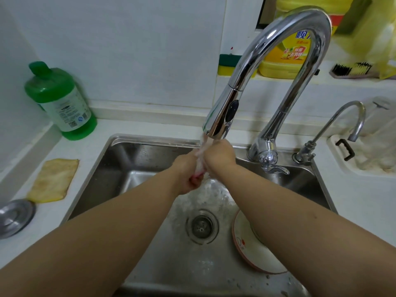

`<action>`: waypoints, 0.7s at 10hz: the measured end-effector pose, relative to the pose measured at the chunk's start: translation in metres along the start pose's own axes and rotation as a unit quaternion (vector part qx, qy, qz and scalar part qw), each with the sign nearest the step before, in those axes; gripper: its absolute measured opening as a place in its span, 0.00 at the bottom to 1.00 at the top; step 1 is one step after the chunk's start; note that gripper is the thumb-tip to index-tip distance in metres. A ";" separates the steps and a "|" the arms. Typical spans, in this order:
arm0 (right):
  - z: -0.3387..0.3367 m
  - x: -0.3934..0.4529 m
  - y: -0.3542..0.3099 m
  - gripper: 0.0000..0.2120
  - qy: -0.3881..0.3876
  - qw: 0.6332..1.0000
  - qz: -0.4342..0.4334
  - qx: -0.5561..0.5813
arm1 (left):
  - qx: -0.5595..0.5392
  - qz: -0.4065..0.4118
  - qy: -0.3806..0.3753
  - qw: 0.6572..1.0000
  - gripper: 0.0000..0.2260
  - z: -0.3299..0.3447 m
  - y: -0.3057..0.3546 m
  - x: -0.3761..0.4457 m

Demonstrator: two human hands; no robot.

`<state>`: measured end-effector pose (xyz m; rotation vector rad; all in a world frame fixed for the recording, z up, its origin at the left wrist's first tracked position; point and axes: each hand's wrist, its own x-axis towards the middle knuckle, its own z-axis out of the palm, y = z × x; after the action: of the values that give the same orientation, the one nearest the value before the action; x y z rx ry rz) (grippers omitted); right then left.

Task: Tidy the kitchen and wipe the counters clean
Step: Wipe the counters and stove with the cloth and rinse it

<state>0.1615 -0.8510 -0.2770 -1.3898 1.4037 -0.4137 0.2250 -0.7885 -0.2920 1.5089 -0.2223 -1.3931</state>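
Under the faucet point(220, 118), at 12 o'clock over the sink point(132, 159), left hand point(186, 179) and right hand point(216, 157) were clenched on a wet cloth point(200, 159), fingers curled tight round it. Judged soft, limp, heavy with water, slippery; best gripped bunched at both ends for wringing.

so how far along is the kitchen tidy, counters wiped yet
Nothing looks finished. In hand: the left hand and right hand wring a small cloth under the running tap over the sink. Left: a plate sits in the basin, and a yellow rag, metal lid and green bottle remain on the counter, probably unwiped.
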 end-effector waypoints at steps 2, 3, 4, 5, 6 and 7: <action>-0.017 0.023 0.014 0.14 -0.085 0.951 0.171 0.245 | 0.209 0.090 0.058 0.972 0.15 -0.020 -0.001 0.005; -0.016 0.015 0.011 0.16 -0.100 0.942 0.173 0.270 | 0.227 0.118 -0.010 0.967 0.13 -0.014 -0.009 0.000; -0.025 0.014 0.008 0.16 -0.132 0.929 0.146 0.315 | 0.189 0.145 0.004 0.971 0.09 -0.013 -0.011 0.003; -0.034 0.005 0.011 0.12 -0.190 0.943 0.096 0.257 | 0.157 0.148 0.021 0.976 0.03 -0.013 -0.010 0.006; -0.030 0.000 0.023 0.14 -0.215 0.955 0.040 0.202 | 0.116 0.155 0.026 0.981 0.04 -0.007 -0.004 0.003; -0.028 -0.004 0.027 0.09 -0.199 0.947 0.029 0.250 | 0.100 0.146 -0.007 0.984 0.10 -0.006 0.004 0.002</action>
<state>0.1236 -0.8522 -0.2876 -0.9451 0.9222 -0.3900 0.2325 -0.7879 -0.2914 1.5559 -0.5842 -1.1728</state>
